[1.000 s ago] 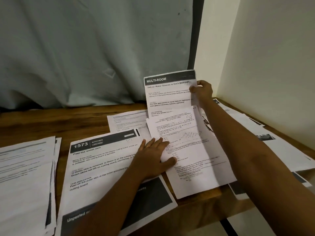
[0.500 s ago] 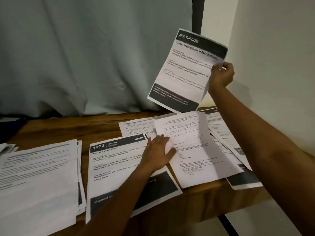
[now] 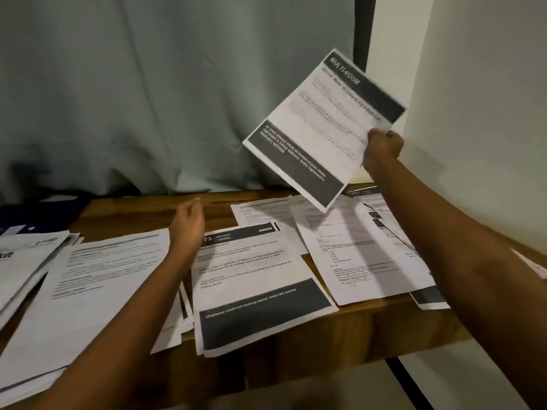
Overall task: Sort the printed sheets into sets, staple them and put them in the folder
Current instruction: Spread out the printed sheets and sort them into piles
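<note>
Holding one printed page up in the air, the right hand [image 3: 383, 149] has its fingers curled tight on the page's right edge. This MULTI-ROOM page [image 3: 322, 125] has a dark strip at the top and a dark block at the bottom. It tilts so its top leans to the right. It hangs high above the 73 page [image 3: 251, 279], off to the right, and touches nothing but the hand.

The 73 page lies flat near the front of the wooden table [image 3: 127, 214], on top of a few other pages. Its bottom end pokes out over the table's edge. It has a dark strip on top and a big dark block at the bottom.

The left hand [image 3: 188, 226] floats just above the top left corner of the 73 page. It looks blurry, but its fingers are loose and hold nothing.

Just left of the 73 page lies a thick pile of white pages [image 3: 97, 279]. Further left is a fanned-out pile [image 3: 23, 261]. Just right of the 73 page lies a small-print page [image 3: 355, 255], and dark-cornered pages [image 3: 429, 297] peek out from under it. Behind the 73 page another white page [image 3: 260, 211] sticks out. Far behind it, to the left, sits a dark blue thing [image 3: 44, 211]; I cannot tell what it is. A grey curtain [image 3: 148, 99] hangs behind the table.
</note>
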